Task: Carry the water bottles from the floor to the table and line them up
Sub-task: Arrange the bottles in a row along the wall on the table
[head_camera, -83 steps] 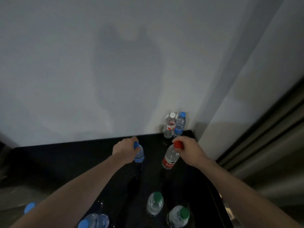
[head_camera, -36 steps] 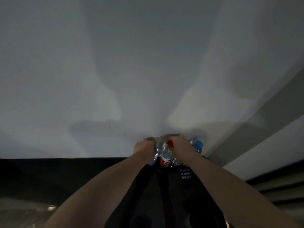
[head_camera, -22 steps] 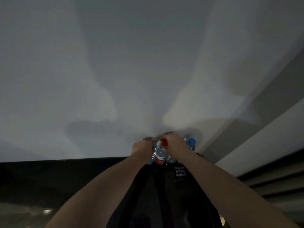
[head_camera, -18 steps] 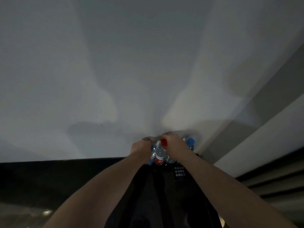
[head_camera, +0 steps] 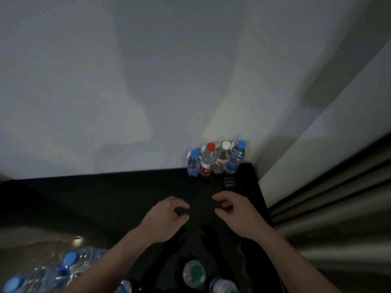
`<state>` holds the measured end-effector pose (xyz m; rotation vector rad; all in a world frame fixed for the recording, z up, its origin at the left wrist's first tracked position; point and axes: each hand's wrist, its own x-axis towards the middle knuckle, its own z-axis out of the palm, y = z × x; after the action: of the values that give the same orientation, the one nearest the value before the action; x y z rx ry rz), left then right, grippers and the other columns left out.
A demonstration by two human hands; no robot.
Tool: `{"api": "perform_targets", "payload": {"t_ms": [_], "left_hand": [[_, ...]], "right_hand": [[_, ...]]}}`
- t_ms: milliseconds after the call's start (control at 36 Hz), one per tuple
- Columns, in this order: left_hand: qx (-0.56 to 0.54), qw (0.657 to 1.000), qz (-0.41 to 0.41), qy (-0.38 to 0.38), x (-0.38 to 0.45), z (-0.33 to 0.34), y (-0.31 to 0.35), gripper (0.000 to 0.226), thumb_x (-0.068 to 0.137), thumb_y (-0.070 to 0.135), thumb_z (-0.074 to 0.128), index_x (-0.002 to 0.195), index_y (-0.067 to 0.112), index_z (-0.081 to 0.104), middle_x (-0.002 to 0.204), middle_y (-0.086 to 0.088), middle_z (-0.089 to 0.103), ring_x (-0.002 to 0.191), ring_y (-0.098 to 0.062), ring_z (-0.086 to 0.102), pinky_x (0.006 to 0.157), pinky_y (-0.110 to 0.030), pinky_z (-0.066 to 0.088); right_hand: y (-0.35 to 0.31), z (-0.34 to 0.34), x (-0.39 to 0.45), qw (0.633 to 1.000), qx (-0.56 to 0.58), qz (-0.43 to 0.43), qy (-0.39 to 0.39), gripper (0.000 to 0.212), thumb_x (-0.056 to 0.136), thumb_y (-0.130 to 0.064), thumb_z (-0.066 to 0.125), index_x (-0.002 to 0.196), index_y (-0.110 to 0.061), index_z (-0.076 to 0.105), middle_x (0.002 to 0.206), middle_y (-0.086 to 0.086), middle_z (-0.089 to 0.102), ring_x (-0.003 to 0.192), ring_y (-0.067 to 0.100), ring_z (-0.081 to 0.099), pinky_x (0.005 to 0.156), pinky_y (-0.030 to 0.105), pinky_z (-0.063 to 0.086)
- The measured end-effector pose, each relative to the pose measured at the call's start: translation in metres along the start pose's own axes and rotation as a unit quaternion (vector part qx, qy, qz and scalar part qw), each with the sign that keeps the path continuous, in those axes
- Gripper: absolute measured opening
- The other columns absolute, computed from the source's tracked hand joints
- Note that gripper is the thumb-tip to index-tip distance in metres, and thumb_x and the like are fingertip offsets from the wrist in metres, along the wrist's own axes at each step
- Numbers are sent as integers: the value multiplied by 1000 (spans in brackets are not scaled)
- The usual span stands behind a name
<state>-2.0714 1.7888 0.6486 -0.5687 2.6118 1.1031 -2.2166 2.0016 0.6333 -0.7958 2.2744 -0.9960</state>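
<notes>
Dark tabletop (head_camera: 105, 195); left hand (head_camera: 167, 216) and right hand (head_camera: 234, 210) fingers loosely curled, empty. Four bottles (head_camera: 215, 161) lined up, labels unreadable.

Dim room, low light. Plain pale grey wall (head_camera: 148, 70) fills most of view, w/ soft broad shadows across it. At right, a wall corner (head_camera: 330, 115) juts fwd, lighter face angled toward cam. Further right, dark vertical folds of a curtain (head_camera: 338, 208), grey-brown. Black tabletop (head_camera: 95, 197) butts against the wall, glossy, far-right corner in the nook. Lower left, floor (head_camera: 31, 246) pale brownish, w/ one small bright glint.
</notes>
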Motion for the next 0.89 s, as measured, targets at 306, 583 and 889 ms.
{"api": "perform_targets", "payload": {"t_ms": [306, 583, 889], "left_hand": [[-3, 998, 18, -62, -111, 70, -18, 47, 92, 56, 58, 136, 45, 49, 132, 32, 45, 105, 4, 59, 93, -22, 50], [79, 990, 107, -55, -96, 104, -20, 47, 97, 46, 57, 142, 42, 43, 142, 21, 47, 120, -7, 56, 91, -22, 44], [112, 991, 68, 14, -101, 89, -27, 18, 97, 33, 64, 110, 38, 52, 94, 11, 65, 79, -11, 64, 73, -38, 57]], "right_hand": [[32, 47, -140, 989, 15, 142, -29, 31, 82, -45, 74, 108, -54, 60, 113, -30, 61, 106, -7, 59, 90, 14, 48], [25, 85, -186, 979, -56, 193, 13, 36, 82, -41, 75, 115, -43, 60, 111, -20, 60, 102, 1, 60, 91, 24, 50], [22, 96, -183, 974, -17, 199, 103, 22, 95, -26, 63, 100, -45, 53, 81, -6, 66, 63, 9, 65, 50, 22, 47]]}}
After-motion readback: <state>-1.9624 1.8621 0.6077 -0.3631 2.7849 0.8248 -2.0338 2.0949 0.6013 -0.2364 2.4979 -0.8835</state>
